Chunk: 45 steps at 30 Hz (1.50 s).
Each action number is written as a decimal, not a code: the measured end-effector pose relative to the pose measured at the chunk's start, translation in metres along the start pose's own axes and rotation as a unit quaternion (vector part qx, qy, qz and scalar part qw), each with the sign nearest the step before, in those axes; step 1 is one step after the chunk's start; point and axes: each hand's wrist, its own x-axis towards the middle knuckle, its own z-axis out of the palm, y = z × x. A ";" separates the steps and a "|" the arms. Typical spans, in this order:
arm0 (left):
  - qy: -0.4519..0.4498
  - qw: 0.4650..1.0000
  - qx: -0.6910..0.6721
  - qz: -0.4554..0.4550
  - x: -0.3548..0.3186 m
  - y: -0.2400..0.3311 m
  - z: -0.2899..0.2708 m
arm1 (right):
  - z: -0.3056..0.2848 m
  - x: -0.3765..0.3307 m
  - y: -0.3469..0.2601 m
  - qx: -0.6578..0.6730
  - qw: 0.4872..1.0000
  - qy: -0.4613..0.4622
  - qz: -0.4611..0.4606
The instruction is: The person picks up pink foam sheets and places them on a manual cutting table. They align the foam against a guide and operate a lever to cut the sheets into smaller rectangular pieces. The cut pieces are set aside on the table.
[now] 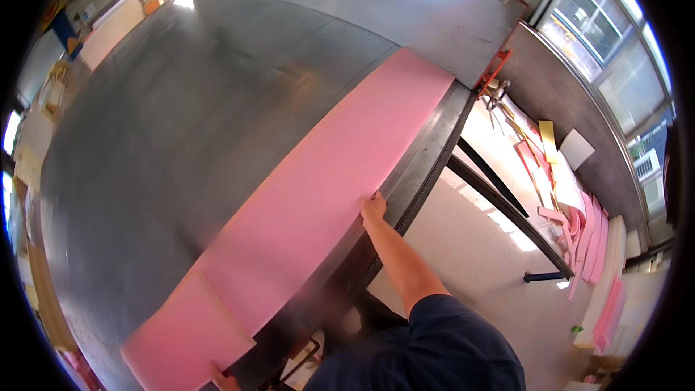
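Observation:
A long pink foam sheet (318,174) lies slantwise along the near right edge of a dark metal table (203,123). Across its near left end is a shorter pink foam layer (188,333); whether this is a separate piece or a folded end I cannot tell. My right hand (373,208) is closed on the long sheet's near edge, about midway along it, with the arm stretched forward. At the bottom of the view my left hand (224,379) pinches the edge of the shorter layer, only partly in view.
A dark metal rail (427,145) borders the table's right side. Beyond it, dark bars (499,210) cross above the pale floor. Pink and yellow foam offcuts (565,195) are heaped by the wall under the windows (601,29). A raised grey surface (434,22) adjoins the far end.

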 end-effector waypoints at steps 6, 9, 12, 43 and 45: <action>0.100 0.987 0.028 -0.123 0.347 -0.145 0.107 | 0.112 0.174 0.062 -0.477 0.790 0.147 -0.355; 0.156 0.981 -0.031 -0.115 0.434 -0.183 0.081 | 0.258 0.094 -0.005 -0.408 0.850 -0.129 -0.307; 0.126 0.985 -0.045 -0.111 0.452 -0.211 0.092 | 0.336 0.058 -0.011 -0.504 0.622 -0.349 -0.487; 0.249 0.953 -0.069 -0.157 0.449 -0.218 0.090 | 0.451 -0.050 0.018 -0.596 0.276 -0.463 -0.595; 0.238 0.956 -0.073 -0.156 0.449 -0.219 0.086 | 0.452 -0.051 0.017 -0.601 0.272 -0.459 -0.595</action>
